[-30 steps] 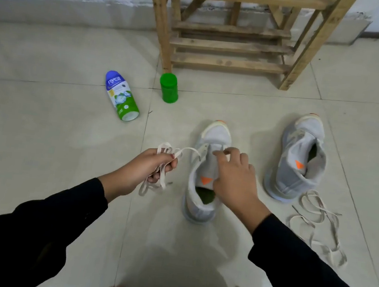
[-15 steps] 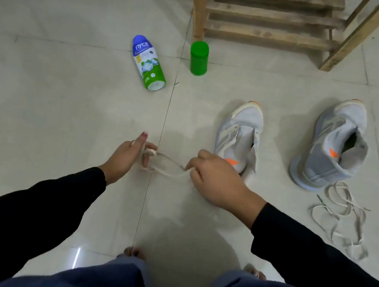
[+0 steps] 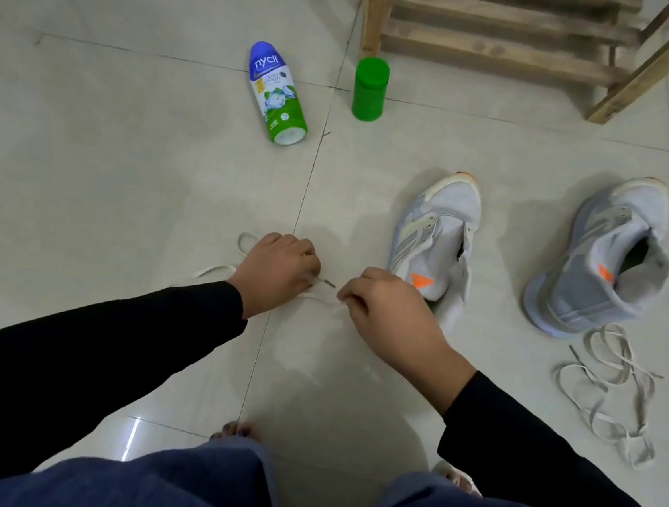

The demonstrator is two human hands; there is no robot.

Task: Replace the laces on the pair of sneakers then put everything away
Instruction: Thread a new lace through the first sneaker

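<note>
Lace (image 3: 319,299) stretched sideways between left hand (image 3: 276,273) and right hand (image 3: 385,307)

Glossy pale tiles (image 3: 123,187) mirror a streak of light by my knees. The lace (image 3: 214,271) pinched in my left hand (image 3: 276,273) and right hand (image 3: 384,313) looks like flat woven cloth, matt, with a dark stiff tip. Both sneakers (image 3: 437,231) (image 3: 603,259) show grey knit fabric over smooth rubbery soles. The rack (image 3: 494,42) is rough, unfinished wood. The bottle (image 3: 278,92) and green jar (image 3: 369,89) look like smooth plastic. My sleeves (image 3: 104,352) are matt black cloth.
</note>
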